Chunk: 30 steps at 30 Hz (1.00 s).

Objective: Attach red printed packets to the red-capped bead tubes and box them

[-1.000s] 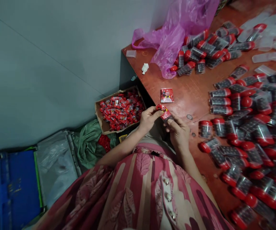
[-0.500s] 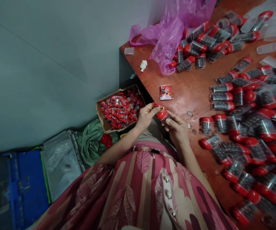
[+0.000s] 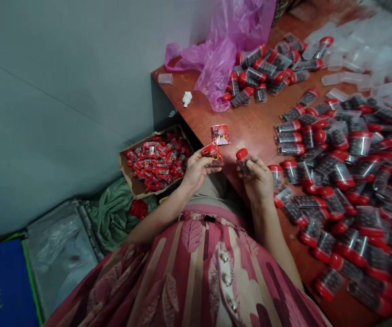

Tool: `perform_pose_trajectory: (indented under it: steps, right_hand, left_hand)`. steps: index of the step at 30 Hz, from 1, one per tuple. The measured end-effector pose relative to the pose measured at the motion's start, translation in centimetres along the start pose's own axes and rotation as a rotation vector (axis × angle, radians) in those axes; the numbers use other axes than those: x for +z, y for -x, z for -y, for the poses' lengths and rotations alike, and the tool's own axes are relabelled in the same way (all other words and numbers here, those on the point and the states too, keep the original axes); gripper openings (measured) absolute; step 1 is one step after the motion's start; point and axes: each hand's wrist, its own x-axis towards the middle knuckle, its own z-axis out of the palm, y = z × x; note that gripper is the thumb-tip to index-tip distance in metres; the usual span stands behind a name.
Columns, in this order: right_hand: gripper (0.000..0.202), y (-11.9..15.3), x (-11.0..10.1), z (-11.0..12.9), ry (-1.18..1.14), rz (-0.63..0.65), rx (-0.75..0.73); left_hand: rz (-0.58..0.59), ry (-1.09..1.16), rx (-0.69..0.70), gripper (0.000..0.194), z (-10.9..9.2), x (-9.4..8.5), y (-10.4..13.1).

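Observation:
My left hand [image 3: 196, 171] pinches a small red printed packet [image 3: 212, 153] near the table's edge. To its right, my right hand [image 3: 259, 179] holds a clear dark-filled tube with a red cap [image 3: 241, 155], cap end up. The packet and the tube are apart. Just beyond them, a stack of red printed packets [image 3: 220, 135] lies on the reddish table [image 3: 196, 111]. Many more red-capped tubes [image 3: 332, 202] are heaped on the right side of the table.
A cardboard box [image 3: 135, 188] of red wrapped pieces stands below the table's left edge. Pink plastic bag [image 3: 212, 77], crumpled white scrap [image 3: 186, 98] and clear empty tubes [image 3: 345, 80] lie on the table. Green cloth [image 3: 109, 215] and a blue crate [image 3: 7, 281] are at lower left.
My hands have moved apart. The red packet in my left hand is now separate from the capped tube in my right hand. The view has shifted to the right.

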Motion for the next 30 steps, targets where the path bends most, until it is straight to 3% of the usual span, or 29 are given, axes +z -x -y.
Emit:
perform_pose_trajectory:
  steps: [3, 5, 7, 10, 13, 15, 20, 22, 26, 30]
  right_hand:
    - [0.031, -0.7, -1.0, -0.4, 0.516, -0.145, -0.253]
    - [0.032, -1.1, -1.5, -0.2, 0.854, -0.174, -0.416]
    - [0.032, -1.4, -1.6, 0.4, 1.016, -0.174, -0.554]
    - [0.037, -1.2, -0.8, 1.9, 0.936, -0.022, -0.636]
    - [0.038, -1.1, 0.2, 3.1, 0.770, 0.273, -0.482]
    - [0.032, -1.2, 0.6, 3.3, 0.668, 0.341, -0.373]
    - [0.024, -1.7, 0.7, 2.5, 0.429, 0.175, -0.280]
    - [0.027, -1.6, 0.6, 2.1, 0.377, 0.135, -0.252]
    - [0.026, -0.8, 0.9, 1.5, 0.344, 0.036, -0.260]
    - [0.022, -0.1, 1.4, 0.9, 0.349, -0.027, -0.320]
  left_hand:
    - [0.008, -0.074, -0.034, 0.029, 0.2, 0.2, -0.2]
    - [0.006, -0.133, -0.038, 0.025, 0.4, 0.1, -0.4]
    - [0.028, -0.189, -0.029, 0.020, 0.5, 0.0, -0.6]
    - [0.119, -0.274, 0.000, 0.015, 0.5, 0.2, -0.7]
    - [0.267, -0.352, 0.021, 0.011, 0.2, 0.7, -0.6]
    - [0.304, -0.348, 0.022, 0.012, -0.1, 0.9, -0.4]
    - [0.237, -0.274, -0.067, 0.036, 0.0, 0.9, 0.1]
    - [0.207, -0.288, -0.046, 0.035, 0.4, 0.7, 0.2]
    - [0.118, -0.376, 0.086, 0.026, 0.7, 0.3, 0.2]
    - [0.050, -0.637, 0.355, 0.022, 0.1, -0.3, 0.0]
